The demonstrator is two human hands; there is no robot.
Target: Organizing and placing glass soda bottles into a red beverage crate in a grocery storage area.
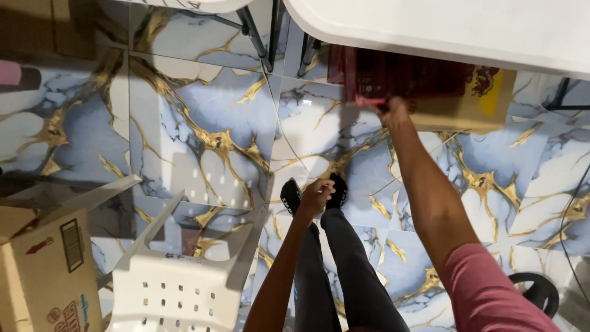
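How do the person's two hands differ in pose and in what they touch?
1. The right hand is stretched far forward under the table; the left hand hangs nearer the legs.
2. The right hand touches the red crate; the left hand holds nothing.
3. The left hand is loosely curled; the right hand's grip is hidden.
Both arms are bare at the forearm.

A dark red plastic crate with slotted walls sits on the floor, half under the white table.

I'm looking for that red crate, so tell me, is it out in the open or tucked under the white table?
Tucked under: the white table covers most of the red crate, with only its near edge showing, where the right hand touches it.
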